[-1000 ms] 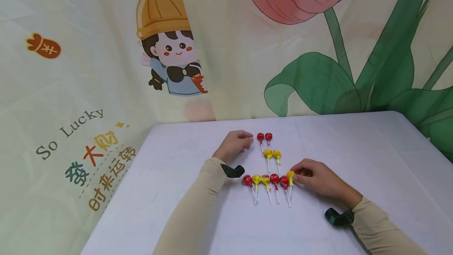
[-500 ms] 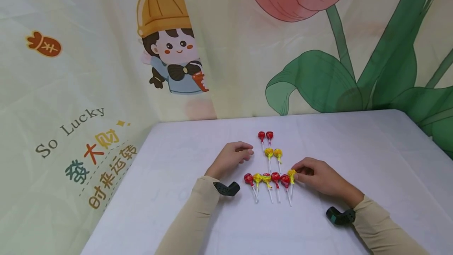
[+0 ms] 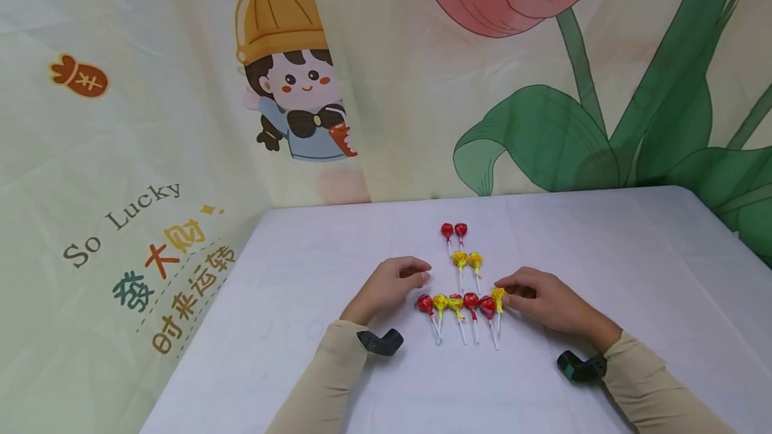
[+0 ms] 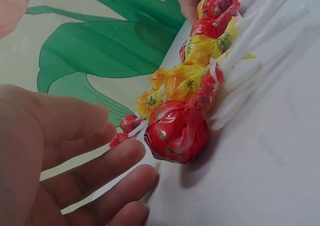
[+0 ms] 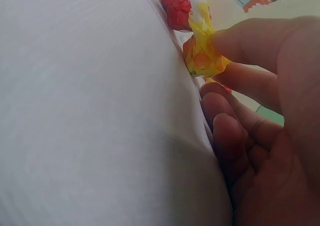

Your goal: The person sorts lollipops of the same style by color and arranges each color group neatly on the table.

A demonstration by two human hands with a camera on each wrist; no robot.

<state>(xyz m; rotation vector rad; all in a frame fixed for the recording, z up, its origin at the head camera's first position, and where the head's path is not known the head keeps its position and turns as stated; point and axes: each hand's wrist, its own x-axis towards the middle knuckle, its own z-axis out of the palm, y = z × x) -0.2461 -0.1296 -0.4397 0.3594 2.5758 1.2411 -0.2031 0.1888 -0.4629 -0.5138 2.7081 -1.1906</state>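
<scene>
My right hand (image 3: 550,301) pinches the wrapped head of a yellow lollipop (image 3: 498,295) between thumb and finger at the right end of the front row. In the right wrist view this yellow lollipop (image 5: 202,56) touches the white cloth, beside a red one (image 5: 177,9). My left hand (image 3: 386,286) holds nothing; its fingers are loosely bent just off the row's left end. Nearest to it is a red lollipop (image 3: 425,303), large in the left wrist view, where a gap separates the fingers (image 4: 122,158) from the red wrapper (image 4: 177,131).
Between the end lollipops lie several red and yellow ones (image 3: 455,303), sticks pointing toward me. Behind them are two yellow lollipops (image 3: 460,260) and, farther back, two red ones (image 3: 447,229). The white table (image 3: 633,246) meets a printed curtain (image 3: 398,119) at its back edge.
My left hand has drawn back toward me, from beside the rear red lollipops to near the front row's left end. My right hand keeps its pinch, and the lollipops keep their layout.
</scene>
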